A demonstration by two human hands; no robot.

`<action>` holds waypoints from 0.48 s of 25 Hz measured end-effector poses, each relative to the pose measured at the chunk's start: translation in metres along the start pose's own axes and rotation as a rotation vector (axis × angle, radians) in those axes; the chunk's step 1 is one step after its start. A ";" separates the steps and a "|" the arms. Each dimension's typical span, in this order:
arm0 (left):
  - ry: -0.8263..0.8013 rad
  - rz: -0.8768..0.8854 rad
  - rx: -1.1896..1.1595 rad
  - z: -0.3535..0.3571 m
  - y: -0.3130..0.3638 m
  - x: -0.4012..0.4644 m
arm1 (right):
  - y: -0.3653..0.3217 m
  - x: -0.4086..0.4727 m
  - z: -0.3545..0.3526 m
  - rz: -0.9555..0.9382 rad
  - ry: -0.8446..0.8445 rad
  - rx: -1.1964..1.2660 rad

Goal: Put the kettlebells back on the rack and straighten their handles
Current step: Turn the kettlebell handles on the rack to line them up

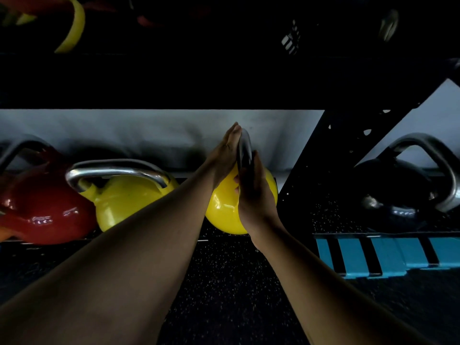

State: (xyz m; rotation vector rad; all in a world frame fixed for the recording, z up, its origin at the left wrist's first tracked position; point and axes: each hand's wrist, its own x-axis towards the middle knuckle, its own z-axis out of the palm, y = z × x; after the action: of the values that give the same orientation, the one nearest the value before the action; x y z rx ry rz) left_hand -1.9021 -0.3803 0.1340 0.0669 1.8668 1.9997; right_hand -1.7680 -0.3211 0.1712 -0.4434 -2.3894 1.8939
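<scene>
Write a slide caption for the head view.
Left hand pressing flat and right hand gripping the steel handle of a yellow kettlebell on the rack.

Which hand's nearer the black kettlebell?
Right. The right hand lies on the right side of the handle, facing the black kettlebell; the left hand lies on its left side, farther off.

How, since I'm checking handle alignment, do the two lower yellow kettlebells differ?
The left yellow kettlebell shows its handle broadside to the camera; the right yellow kettlebell shows its edge-on. The left one sits untouched; the right one's handle is pressed by the left hand and gripped by the right hand. Both have yellow bodies and steel handles.
</scene>
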 end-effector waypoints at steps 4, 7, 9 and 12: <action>0.015 0.039 0.033 0.000 0.000 -0.003 | 0.005 0.002 0.008 0.007 0.064 0.035; 0.000 0.045 0.038 -0.002 0.001 -0.001 | 0.004 0.004 0.011 -0.004 0.076 0.048; -0.011 0.061 0.025 0.001 0.003 -0.004 | 0.004 0.003 0.011 -0.015 0.079 0.062; -0.015 0.069 0.034 -0.001 0.000 -0.001 | 0.008 0.004 0.009 -0.007 0.051 0.055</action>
State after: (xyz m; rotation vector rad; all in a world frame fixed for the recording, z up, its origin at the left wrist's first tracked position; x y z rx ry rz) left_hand -1.9019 -0.3817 0.1342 0.1580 1.9137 2.0075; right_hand -1.7728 -0.3271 0.1607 -0.4725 -2.2979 1.9168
